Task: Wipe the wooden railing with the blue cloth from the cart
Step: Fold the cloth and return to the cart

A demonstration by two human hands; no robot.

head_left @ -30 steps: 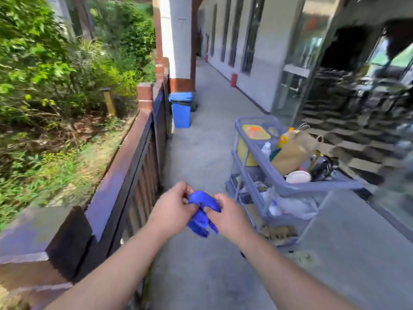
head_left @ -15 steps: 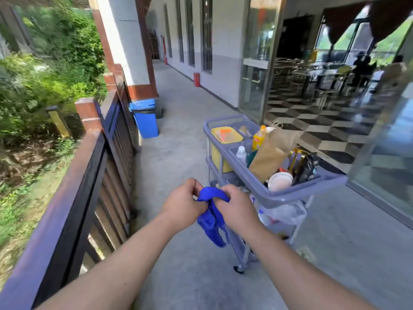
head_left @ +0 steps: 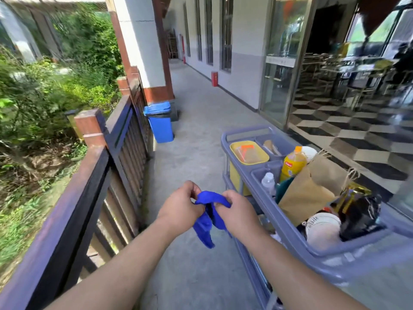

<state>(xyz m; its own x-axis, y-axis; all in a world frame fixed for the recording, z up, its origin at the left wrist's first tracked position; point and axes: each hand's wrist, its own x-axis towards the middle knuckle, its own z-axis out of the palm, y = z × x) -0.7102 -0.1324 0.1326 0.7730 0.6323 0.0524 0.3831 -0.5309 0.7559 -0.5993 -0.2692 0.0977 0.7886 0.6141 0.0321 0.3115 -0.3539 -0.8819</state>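
A crumpled blue cloth (head_left: 206, 222) hangs between my two hands in the middle of the view. My left hand (head_left: 180, 205) and my right hand (head_left: 237, 212) both pinch its upper edge, and the rest droops below them. The dark wooden railing (head_left: 73, 211) runs along the left from the near corner toward a brick post (head_left: 89, 128), about an arm's length left of the cloth. The grey-purple cart (head_left: 330, 257) stands right beside my right arm.
The cart's top tray holds a yellow tub (head_left: 249, 152), an orange bottle (head_left: 290, 163), a brown paper bag (head_left: 310, 189) and a white bowl (head_left: 323, 227). A blue bin (head_left: 159, 124) stands by the white pillar (head_left: 140, 43). Concrete walkway (head_left: 201, 135) runs ahead; glass doors (head_left: 279, 61) on the right.
My view has swung right and up, away from the garden toward the cart and corridor. Both hands stay on the blue cloth and have worked it so that it hangs longer.
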